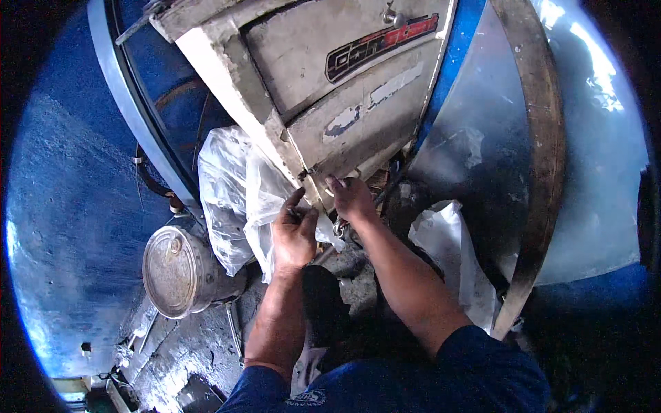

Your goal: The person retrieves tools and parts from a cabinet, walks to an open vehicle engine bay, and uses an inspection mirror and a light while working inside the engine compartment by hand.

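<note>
A worn, off-white metal cabinet point(375, 103) with peeling paint stands in front of me, its lower corner close to both hands. My left hand point(295, 237) is beside that corner, fingers curled and index finger pointing up along the edge. Something small and dark sits between its thumb and fingers, too small to name. My right hand point(352, 201) is closed in a pinch at the cabinet's lower edge, just right of the corner. What its fingertips hold, if anything, is hidden. Crumpled clear plastic sheeting point(231, 196) hangs behind my left hand.
A dirty round metal drum point(171, 272) lies at the left with its lid toward me. A white sack point(444, 237) stands at the right, near a long curved-looking brown bar point(544, 138) and a translucent sheet point(599, 206). Blue walls point(62, 193) enclose the left side.
</note>
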`<move>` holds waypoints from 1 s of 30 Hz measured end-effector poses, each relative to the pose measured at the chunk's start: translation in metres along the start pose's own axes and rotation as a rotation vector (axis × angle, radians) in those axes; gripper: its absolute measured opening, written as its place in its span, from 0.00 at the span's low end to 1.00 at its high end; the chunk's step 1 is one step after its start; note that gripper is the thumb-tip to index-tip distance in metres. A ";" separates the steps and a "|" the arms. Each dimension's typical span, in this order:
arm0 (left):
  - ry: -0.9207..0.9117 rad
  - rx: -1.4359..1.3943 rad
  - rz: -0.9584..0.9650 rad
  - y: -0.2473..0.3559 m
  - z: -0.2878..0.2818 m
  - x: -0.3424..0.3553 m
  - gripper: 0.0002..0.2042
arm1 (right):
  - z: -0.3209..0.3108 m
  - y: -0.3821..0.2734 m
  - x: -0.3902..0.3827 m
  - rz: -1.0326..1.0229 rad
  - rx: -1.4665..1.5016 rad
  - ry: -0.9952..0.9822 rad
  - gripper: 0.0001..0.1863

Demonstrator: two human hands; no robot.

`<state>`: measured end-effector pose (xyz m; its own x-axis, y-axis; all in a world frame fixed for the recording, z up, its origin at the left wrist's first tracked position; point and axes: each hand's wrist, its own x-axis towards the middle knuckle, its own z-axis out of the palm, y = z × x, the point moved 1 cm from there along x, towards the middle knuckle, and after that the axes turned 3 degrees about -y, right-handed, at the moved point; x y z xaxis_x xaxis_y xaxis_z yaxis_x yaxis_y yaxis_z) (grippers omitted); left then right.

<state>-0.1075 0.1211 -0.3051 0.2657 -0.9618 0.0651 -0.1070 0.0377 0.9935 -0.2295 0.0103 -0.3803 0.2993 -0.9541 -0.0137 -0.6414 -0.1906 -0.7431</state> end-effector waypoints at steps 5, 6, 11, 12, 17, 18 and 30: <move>-0.090 0.344 0.165 -0.006 0.014 0.014 0.27 | 0.003 -0.008 0.000 0.154 0.179 0.043 0.29; -0.106 0.300 0.162 -0.009 0.016 0.017 0.28 | 0.004 -0.007 0.001 0.144 0.187 0.057 0.31; -0.092 0.489 0.423 -0.025 0.018 0.015 0.27 | 0.013 0.008 0.010 0.141 0.149 0.112 0.29; -0.075 0.423 0.300 -0.028 0.015 0.011 0.25 | 0.014 0.010 0.010 0.135 0.150 0.112 0.29; -0.236 0.348 0.042 -0.039 0.012 -0.009 0.20 | 0.008 0.009 -0.008 0.016 0.239 0.182 0.17; -0.228 0.343 0.038 -0.039 0.014 -0.011 0.20 | 0.004 0.006 -0.011 0.023 0.243 0.174 0.17; -0.124 0.280 0.255 -0.007 0.008 0.009 0.09 | -0.044 -0.030 -0.028 -0.145 1.381 -0.183 0.12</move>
<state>-0.1118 0.1105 -0.3125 0.0811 -0.9573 0.2775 -0.4159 0.2205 0.8823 -0.2496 0.0329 -0.3284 0.4573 -0.8821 0.1128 0.5750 0.1966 -0.7942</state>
